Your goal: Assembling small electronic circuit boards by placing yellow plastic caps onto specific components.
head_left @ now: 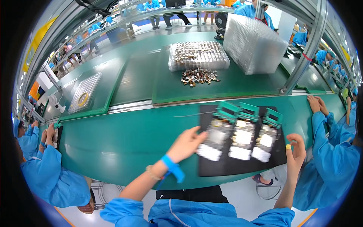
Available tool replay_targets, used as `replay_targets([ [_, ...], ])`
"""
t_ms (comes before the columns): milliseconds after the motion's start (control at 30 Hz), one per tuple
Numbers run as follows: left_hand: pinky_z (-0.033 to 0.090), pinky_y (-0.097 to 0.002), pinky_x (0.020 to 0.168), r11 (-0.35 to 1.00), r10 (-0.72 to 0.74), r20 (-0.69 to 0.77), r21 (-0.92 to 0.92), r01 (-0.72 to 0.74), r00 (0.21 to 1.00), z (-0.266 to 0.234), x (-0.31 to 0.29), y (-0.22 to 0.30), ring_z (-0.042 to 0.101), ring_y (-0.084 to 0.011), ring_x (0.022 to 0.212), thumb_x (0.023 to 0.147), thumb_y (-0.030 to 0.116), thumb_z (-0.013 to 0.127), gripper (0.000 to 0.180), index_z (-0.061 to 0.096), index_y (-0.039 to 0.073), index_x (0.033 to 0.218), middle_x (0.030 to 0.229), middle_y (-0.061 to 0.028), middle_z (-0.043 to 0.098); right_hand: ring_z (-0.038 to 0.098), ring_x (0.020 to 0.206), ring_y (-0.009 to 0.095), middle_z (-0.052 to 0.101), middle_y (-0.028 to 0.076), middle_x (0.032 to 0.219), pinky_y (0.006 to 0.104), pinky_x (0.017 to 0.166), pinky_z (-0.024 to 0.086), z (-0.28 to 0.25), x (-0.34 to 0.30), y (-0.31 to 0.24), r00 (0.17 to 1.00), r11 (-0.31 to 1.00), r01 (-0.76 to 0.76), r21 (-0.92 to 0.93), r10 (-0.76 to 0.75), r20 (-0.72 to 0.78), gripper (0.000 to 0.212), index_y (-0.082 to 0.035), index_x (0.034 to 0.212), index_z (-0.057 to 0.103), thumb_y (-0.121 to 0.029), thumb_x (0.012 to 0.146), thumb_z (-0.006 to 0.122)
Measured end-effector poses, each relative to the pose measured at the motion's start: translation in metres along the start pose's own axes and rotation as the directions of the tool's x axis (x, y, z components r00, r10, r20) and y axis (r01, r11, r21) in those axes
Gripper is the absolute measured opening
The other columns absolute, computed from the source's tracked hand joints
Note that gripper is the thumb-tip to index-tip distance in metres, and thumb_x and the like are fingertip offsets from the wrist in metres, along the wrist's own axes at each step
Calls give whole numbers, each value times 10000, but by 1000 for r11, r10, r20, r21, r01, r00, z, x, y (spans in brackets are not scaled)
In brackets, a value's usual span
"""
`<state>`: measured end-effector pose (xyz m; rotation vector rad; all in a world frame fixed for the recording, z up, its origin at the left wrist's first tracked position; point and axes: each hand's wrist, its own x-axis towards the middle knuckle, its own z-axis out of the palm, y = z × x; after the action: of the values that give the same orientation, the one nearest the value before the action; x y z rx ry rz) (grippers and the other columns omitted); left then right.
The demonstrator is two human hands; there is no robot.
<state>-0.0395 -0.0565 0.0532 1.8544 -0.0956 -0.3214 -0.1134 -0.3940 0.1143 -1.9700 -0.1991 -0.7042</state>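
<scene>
Three flat silvery electronic assemblies lie side by side on a black mat, each with a green frame at its far end: the left assembly [217,135], the middle assembly [242,137] and the right assembly [266,140]. My left hand [188,143], with a blue band at the wrist, reaches to the left assembly's edge. Its fingers are apart and hold nothing I can see; whether they touch the assembly, I cannot tell. Beyond the mat's right edge, my right hand [297,152] is raised, thumb and fingers apart, nothing between them. Something yellow covers its thumb tip.
The black mat [211,169] lies on a green bench [124,140]. Behind it, a raised green surface carries a pile of small parts [198,76], a filled clear tray [196,55] and a tall stack of clear trays [253,43]. A metal post [307,53] rises at right. Co-workers sit on both sides.
</scene>
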Motion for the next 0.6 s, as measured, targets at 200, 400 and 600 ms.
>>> replay_targets([
  [200,509,-300,744,892,162,378,-452,29,911,128,54,29,623,-220,860,868,509,573,852,198,-36,1406,1101,-230,581,499,896,133,560,84,1022,250,764,369,20,19,-19,991,998,69,-8,-67,116,247,15,985,565,40,740,556],
  [400,472,-331,885,941,336,460,-203,-271,822,126,50,9,584,-232,1030,918,366,559,570,388,-18,1302,1250,-209,520,540,784,119,618,45,910,258,677,431,109,73,-19,902,1000,22,11,-25,432,224,-28,1009,630,-10,787,604],
  [600,521,-317,839,930,118,506,-359,84,854,-25,20,-32,603,-193,1007,969,237,482,342,490,-12,1204,1091,-131,586,614,832,206,641,107,928,335,716,485,255,131,43,837,988,154,11,-136,530,230,-49,1034,637,-109,813,632],
])
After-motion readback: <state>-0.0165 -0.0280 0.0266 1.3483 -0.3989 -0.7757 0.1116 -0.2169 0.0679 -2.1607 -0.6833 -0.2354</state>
